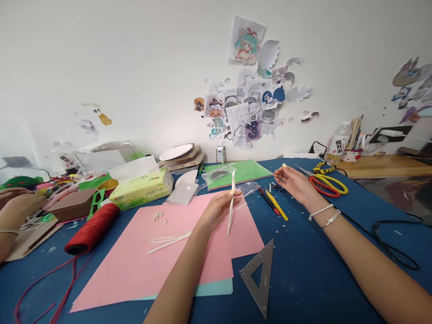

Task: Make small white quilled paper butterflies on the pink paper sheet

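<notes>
My left hand (218, 208) is closed in a pinch on a thin white paper strip (231, 202) that stands nearly upright over a pink paper sheet (141, 265). More white strips (168, 238) lie flat on that sheet. My right hand (293, 181) reaches out to the right of a green sheet (249, 171), its fingers pinched on something small I cannot make out. Red and yellow pens (274, 203) lie just below that hand.
A grey set square (260, 278) lies at the front. A red thread spool (92, 228), a tissue box (141, 186), scissors with red and yellow handles (326, 182) and a black cable (388, 243) are on the blue table (303, 279). Another person's hands (16, 207) work at far left.
</notes>
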Demonstrator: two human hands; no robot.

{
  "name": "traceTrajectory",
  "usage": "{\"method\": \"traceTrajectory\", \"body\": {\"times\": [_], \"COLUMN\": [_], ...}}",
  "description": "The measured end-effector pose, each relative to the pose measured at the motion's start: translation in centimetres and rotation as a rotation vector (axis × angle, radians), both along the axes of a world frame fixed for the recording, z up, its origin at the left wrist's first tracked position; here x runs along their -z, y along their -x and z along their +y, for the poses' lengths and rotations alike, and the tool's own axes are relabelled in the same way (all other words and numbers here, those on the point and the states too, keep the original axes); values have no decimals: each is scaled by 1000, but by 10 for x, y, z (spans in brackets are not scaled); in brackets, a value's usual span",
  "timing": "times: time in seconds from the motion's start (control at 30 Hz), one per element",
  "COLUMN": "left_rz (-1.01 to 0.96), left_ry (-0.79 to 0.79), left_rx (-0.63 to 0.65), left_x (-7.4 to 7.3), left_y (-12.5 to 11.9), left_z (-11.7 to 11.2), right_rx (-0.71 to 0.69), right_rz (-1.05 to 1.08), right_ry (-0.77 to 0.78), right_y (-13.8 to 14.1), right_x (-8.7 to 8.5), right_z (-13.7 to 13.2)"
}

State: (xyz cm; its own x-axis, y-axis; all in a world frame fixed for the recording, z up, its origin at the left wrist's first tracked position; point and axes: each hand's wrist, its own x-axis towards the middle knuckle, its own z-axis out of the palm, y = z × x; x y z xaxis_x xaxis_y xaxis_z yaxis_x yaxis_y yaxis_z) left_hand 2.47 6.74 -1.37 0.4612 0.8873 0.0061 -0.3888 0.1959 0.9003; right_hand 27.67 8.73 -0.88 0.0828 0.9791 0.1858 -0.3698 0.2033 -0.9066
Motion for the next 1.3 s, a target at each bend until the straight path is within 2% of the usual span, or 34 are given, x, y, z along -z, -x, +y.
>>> {"method": "traceTrajectory", "body": {"times": [0.13,0.33,0.67,1.0,1.13,1.3], "left_rz": [15,40,42,-33,-65,0], "left_ry": [15,33,60,-5,-29,52], "left_rx": [94,31,-84,-154,-81,116], "left_x": [8,21,9,3,-5,-10], "left_y": [-7,-6,7,31,35,29], "left_z": [0,8,11,23,15,5], "right_rx": [-23,9,275,309,293,255], "right_rz": [14,87,303,202,120,27], "right_ry": [-7,-34,-121,-40,-46,-50], "right_y": [8,7,-35,-31,-27,-24], "right_x": [-1,-3,-14,-13,-11,-9], "right_z": [-3,-3,2,4,2,2]}}
